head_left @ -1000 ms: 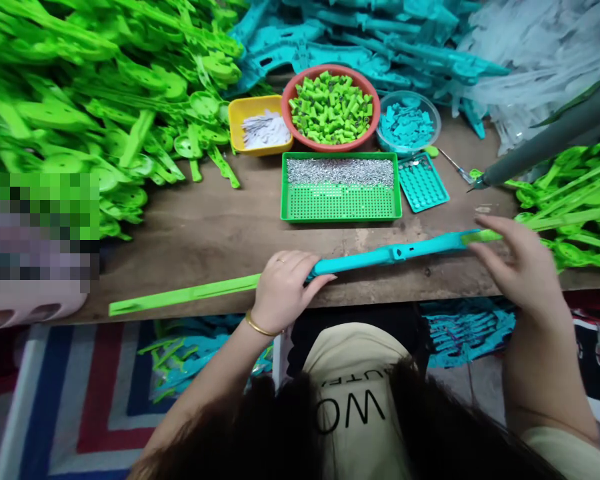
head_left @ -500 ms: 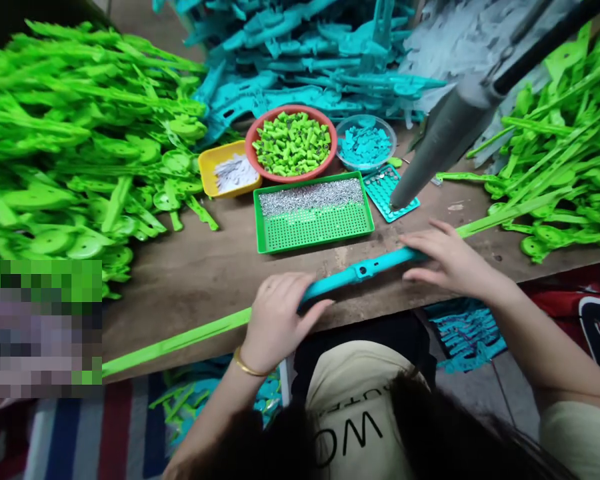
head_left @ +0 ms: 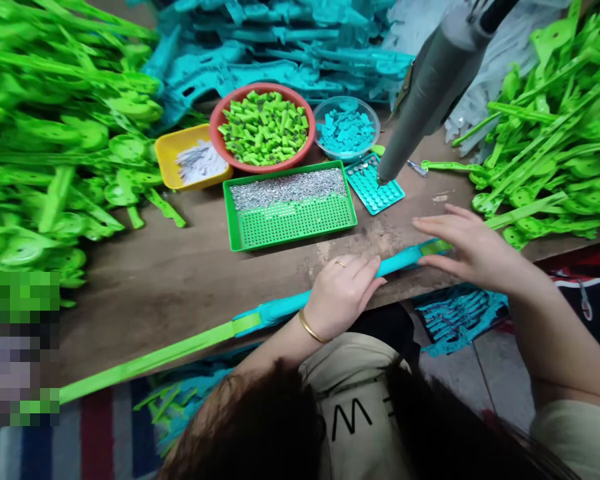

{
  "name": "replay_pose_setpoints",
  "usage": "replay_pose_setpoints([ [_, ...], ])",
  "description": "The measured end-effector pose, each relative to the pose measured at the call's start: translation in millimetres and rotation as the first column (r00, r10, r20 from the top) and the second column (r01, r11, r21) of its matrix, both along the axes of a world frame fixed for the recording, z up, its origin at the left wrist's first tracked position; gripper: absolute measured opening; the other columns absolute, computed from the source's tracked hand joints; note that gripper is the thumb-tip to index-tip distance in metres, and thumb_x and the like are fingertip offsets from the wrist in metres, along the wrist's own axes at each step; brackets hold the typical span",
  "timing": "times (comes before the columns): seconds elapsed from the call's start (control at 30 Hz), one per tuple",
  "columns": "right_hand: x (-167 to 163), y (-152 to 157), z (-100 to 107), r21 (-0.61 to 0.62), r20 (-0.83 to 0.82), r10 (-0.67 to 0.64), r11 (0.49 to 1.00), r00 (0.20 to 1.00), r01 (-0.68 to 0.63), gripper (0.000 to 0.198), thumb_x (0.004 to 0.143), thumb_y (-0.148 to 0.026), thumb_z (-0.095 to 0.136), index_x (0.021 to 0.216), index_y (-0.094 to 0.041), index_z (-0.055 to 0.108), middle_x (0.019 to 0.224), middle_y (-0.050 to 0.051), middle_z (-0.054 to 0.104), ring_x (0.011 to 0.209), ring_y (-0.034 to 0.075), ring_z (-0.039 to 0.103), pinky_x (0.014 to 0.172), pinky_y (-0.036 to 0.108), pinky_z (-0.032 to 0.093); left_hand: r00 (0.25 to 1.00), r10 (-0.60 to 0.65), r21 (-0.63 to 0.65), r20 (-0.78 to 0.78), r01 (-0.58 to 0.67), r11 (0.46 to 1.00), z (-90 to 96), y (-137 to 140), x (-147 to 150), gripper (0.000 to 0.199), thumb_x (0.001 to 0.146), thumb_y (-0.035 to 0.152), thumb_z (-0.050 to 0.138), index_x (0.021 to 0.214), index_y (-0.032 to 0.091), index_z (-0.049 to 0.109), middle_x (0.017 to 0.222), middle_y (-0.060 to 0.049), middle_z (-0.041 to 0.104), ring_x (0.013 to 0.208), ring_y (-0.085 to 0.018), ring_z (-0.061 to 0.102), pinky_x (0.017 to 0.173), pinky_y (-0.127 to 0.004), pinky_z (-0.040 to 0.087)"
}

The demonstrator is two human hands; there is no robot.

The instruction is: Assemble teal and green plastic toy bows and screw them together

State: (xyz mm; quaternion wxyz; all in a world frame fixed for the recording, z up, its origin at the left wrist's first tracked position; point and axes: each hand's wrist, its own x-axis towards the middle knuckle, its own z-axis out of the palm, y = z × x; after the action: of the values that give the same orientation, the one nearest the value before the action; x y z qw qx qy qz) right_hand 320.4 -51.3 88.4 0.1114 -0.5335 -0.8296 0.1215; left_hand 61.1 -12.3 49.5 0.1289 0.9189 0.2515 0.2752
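A long plastic bar slants across the table's front edge. Its turquoise middle piece [head_left: 285, 306] has a lime green arm [head_left: 150, 359] coming out of the left end and another green arm [head_left: 525, 211] out of the right end. My left hand [head_left: 347, 293] is closed over the turquoise middle, hiding its centre. Around the right joint is my right hand [head_left: 475, 250], its fingers stretched above the bar and its thumb below, apart from each other. A grey hanging powered screwdriver [head_left: 425, 100] points down over a small turquoise tray [head_left: 390, 200].
A green perforated tray [head_left: 293, 230] holds small metal screws. Behind it are a yellow tray [head_left: 167, 157] of pale pins, a red bowl [head_left: 263, 167] of green parts and a clear bowl [head_left: 373, 117] of turquoise pieces. Green parts [head_left: 45, 133] heap at both sides, turquoise parts [head_left: 280, 47] at back.
My left hand has slid right along the turquoise piece to its middle, uncovering the left joint. My right hand has moved right toward the other joint. The view has shifted.
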Motion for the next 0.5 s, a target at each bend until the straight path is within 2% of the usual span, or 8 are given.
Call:
replay_pose_setpoints([
  [0.1,23.6,-5.2,-1.1,-0.082,0.144,-0.021,0.996,0.989,0.033,0.051,0.087,-0.038,0.061,0.132,-0.016,0.055,0.124,0.015,0.067,0.115,0.028,0.063,0.113,0.057,0.033,1.000,-0.010,0.042,0.018,0.010,0.999,2.0,-6.2,2.6,0.022,0.093,0.026,0.057,0.107,0.010,0.064,0.087,-0.009,0.071,0.083,-0.021,0.066,0.076,-0.035,0.054],
  [0.17,29.7,-7.1,-8.5,-0.134,0.166,0.040,0.991,0.985,-0.018,0.042,0.088,-0.034,0.059,0.125,-0.015,0.060,0.112,0.012,0.071,0.105,0.025,0.068,0.114,0.056,0.033,1.000,-0.015,0.051,0.017,0.014,0.999,2.9,-8.9,3.8,0.022,0.093,0.025,0.057,0.107,0.009,0.064,0.085,-0.008,0.071,0.081,-0.020,0.066,0.075,-0.034,0.054],
  [0.23,30.8,-7.5,-16.0,-0.137,0.151,0.090,0.988,0.984,-0.069,0.035,0.089,-0.031,0.058,0.120,-0.016,0.063,0.103,0.010,0.074,0.096,0.023,0.070,0.115,0.054,0.032,1.000,-0.011,0.054,0.019,0.010,0.999,3.7,-9.6,4.3,0.022,0.093,0.024,0.057,0.107,0.008,0.064,0.084,-0.008,0.071,0.080,-0.020,0.065,0.074,-0.034,0.054],
  [0.37,30.1,-6.5,-17.1,-0.045,0.131,0.061,0.997,0.989,-0.056,0.038,0.090,-0.033,0.060,0.123,-0.015,0.061,0.107,0.011,0.073,0.098,0.024,0.070,0.117,0.057,0.030,1.000,-0.004,0.084,0.022,0.003,0.996,5.4,-3.8,5.9,0.022,0.094,0.024,0.056,0.107,0.008,0.064,0.085,-0.009,0.071,0.081,-0.020,0.065,0.074,-0.034,0.053],
  [0.43,32.0,-8.0,-7.5,0.008,0.100,-0.005,1.000,0.995,0.004,0.045,0.087,-0.036,0.063,0.128,-0.017,0.059,0.112,0.011,0.073,0.097,0.024,0.071,0.118,0.058,0.029,1.000,-0.003,0.094,0.017,0.001,0.996,6.1,1.5,7.0,0.023,0.095,0.025,0.055,0.107,0.008,0.064,0.086,-0.009,0.071,0.082,-0.021,0.065,0.074,-0.034,0.053],
  [0.5,36.4,-12.9,7.5,0.112,0.002,-0.134,0.985,0.991,0.133,0.044,0.084,-0.038,0.069,0.124,-0.021,0.062,0.108,0.008,0.074,0.088,0.021,0.071,0.116,0.055,0.034,1.000,0.003,0.088,0.015,-0.004,0.996,5.9,6.3,8.0,0.024,0.094,0.025,0.055,0.107,0.007,0.064,0.087,-0.009,0.070,0.082,-0.021,0.065,0.075,-0.034,0.053],
])
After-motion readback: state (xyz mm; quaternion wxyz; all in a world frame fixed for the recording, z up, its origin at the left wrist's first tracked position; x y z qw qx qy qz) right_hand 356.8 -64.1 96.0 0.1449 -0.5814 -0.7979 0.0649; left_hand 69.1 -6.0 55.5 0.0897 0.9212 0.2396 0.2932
